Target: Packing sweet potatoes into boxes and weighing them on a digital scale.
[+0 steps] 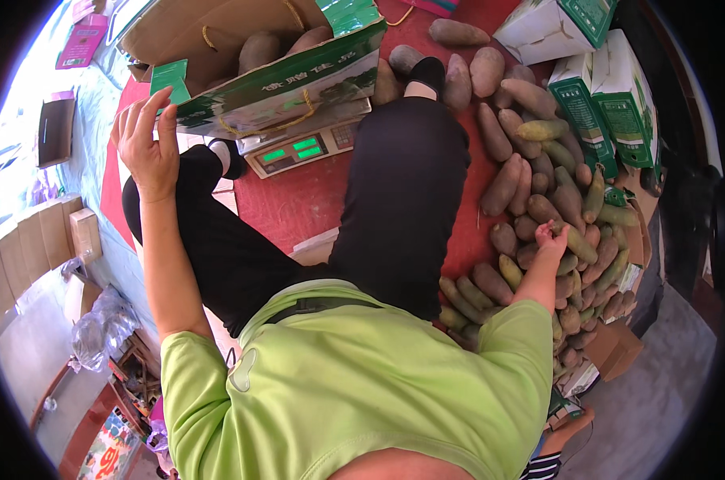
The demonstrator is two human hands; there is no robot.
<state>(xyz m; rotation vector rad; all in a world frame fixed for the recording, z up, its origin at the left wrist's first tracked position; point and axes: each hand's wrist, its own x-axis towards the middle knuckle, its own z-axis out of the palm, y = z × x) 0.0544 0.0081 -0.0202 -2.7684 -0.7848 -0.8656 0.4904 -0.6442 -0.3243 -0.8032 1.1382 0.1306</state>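
Observation:
My left hand (148,148) is raised at the near left corner of a green-and-white carton (298,88), fingers stretched and apart. Its fingertips are close to the corner flap; whether they touch it I cannot tell. Inside the carton, which stands with its flaps up, lie several brown root vegetables (260,53). Beneath it is a digital scale (298,152) with lit green displays. Out to the right, my right hand (551,240) is at a heap of long brown and greenish root vegetables (502,188), its fingers closed on the end of a greenish one (577,243).
My legs in black trousers (410,176) stretch either side of the scale on a red mat (286,208). White-and-green cartons (626,104) stand beyond the heap. Brown cardboard boxes (38,244) line the left side. At the lower right another person's arm (569,432) shows.

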